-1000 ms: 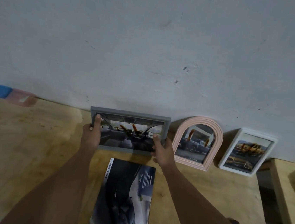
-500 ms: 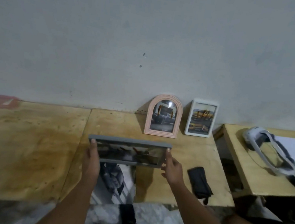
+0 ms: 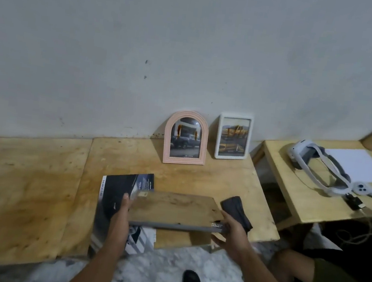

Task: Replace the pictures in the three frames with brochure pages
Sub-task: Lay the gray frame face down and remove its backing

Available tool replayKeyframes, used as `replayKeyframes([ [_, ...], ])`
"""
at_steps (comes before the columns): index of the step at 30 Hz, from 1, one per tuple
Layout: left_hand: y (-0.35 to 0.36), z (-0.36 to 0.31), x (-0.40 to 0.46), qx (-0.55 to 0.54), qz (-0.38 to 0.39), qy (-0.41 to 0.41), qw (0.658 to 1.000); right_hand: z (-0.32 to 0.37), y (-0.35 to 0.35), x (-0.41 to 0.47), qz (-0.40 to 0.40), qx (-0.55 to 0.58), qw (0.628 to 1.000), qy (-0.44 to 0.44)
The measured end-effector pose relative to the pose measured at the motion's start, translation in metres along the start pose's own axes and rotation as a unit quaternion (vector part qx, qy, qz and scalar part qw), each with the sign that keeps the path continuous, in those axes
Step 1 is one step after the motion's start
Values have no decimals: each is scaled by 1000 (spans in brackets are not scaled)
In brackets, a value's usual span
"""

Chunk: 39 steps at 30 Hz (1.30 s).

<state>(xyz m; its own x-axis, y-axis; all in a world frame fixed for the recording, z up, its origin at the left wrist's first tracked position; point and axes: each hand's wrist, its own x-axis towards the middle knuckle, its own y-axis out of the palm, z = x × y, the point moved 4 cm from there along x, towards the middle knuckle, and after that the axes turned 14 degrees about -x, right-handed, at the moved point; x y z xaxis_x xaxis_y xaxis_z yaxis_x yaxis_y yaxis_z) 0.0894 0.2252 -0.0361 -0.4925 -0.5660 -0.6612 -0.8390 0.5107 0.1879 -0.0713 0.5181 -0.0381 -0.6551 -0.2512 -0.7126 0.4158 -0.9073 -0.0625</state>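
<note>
— Flipped since half a second ago, the grey frame [image 3: 173,211] shows its wooden back, gripped between left hand [image 3: 120,212] and right hand [image 3: 230,233].

— Over the brochure [image 3: 118,193]; lay it flat on the bench [image 3: 24,192] before opening.

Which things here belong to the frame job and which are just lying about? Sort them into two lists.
Part of the job:
- grey frame, held back side up by the left hand and right hand
- brochure on the table
- pink arched frame against the wall
- white frame beside it

Just lying about:
- dark cloth
- headset on the side table
- controller
- white sheet
</note>
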Motion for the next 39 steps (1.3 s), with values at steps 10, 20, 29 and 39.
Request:
replayKeyframes([
  [10, 19, 38, 26, 33, -69, -53, 996, -2, -25, 69, 16, -135, 991, 14],
  [20, 26, 102, 124, 87, -74, -68, 991, 32, -61, 99, -33, -223, 974, -17],
  [29, 95, 45, 49, 159, -79, -29, 984, 37, -62, 116, -25, -500, 863, -72],
  [39, 102, 51, 46, 235, -18, 6, 972, 29, -66, 115, -59, -527, 848, -19],
])
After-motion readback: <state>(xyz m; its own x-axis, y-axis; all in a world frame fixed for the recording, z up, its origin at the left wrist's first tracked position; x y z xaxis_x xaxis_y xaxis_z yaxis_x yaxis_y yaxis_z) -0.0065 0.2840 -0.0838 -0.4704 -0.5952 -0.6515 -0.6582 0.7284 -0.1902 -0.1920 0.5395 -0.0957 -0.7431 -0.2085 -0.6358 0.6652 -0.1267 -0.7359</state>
